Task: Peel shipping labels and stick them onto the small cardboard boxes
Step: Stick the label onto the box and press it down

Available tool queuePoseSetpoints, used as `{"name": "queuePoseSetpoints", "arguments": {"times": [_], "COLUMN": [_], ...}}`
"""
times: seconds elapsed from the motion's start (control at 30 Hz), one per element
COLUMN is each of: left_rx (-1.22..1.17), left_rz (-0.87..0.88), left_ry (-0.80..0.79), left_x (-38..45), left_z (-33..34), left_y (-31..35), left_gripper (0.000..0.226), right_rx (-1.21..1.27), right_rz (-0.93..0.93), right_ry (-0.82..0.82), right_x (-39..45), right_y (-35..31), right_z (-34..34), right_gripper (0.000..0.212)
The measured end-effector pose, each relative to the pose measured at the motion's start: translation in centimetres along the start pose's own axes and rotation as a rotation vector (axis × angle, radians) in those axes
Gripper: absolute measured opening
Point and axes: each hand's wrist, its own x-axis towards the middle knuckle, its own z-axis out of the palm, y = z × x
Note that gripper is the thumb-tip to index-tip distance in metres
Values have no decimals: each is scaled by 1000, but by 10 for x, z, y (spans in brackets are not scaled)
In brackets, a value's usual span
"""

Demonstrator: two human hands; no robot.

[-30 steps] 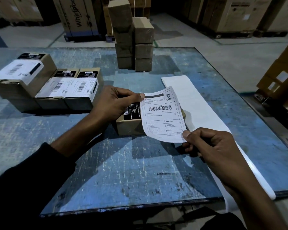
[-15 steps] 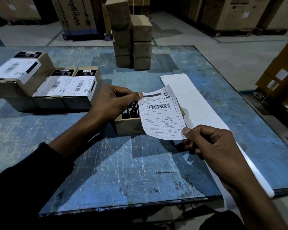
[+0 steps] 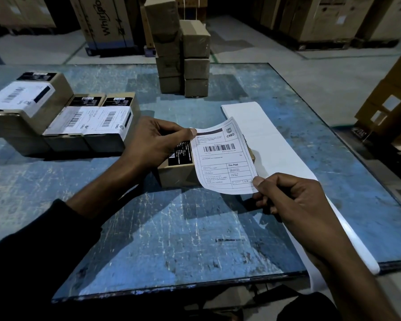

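The person holds a shipping label (image 3: 222, 156) by two opposite corners over a small cardboard box (image 3: 176, 176) near the middle of the blue, scratched table (image 3: 171, 239). The left hand (image 3: 152, 144) pinches the label's upper left corner between thumb and forefinger, the grip closed on the paper. The right hand (image 3: 294, 205) pinches the lower right corner in the same way, its other fingers curled under. The label faces up, printed with a barcode, "CRED" and "Pre-Paid", and curves slightly between the two hands. It covers most of the box top; whether it touches the box cannot be told. A black sticker (image 3: 180, 155) on the box top shows at the label's left edge, just beside the left hand.

To the right, a long white backing strip (image 3: 271, 144) runs from the table's middle toward the near right edge and hangs over it, passing beneath the right hand.

At the left of the table stand three labelled boxes (image 3: 63, 126), each with a white label on top; the leftmost rides higher than the two beside it. At the far edge, two stacks of plain boxes (image 3: 183, 59) stand touching each other, the left stack taller. Large cartons (image 3: 107, 22) stand on the floor beyond the table, one printed "Whirlpool".
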Motion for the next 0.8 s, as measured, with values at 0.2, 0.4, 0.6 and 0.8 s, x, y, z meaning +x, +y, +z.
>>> {"name": "queuePoseSetpoints", "arguments": {"times": [0.2, 0.4, 0.6, 0.8], "left_rx": [-1, -4, 6, -24], "left_rz": [-8, -28, -37, -91], "left_ry": [2, 6, 5, 16], "left_x": [-2, -2, -1, -1], "left_z": [0, 0, 1, 2], "left_y": [2, 4, 5, 4], "left_gripper": [19, 18, 17, 21], "right_rx": [-12, -32, -50, -72], "right_rz": [6, 2, 3, 2], "right_ry": [0, 0, -5, 10], "right_x": [1, 2, 3, 3], "right_y": [2, 3, 7, 6], "right_z": [0, 0, 0, -1], "right_gripper": [33, 33, 32, 32]}}
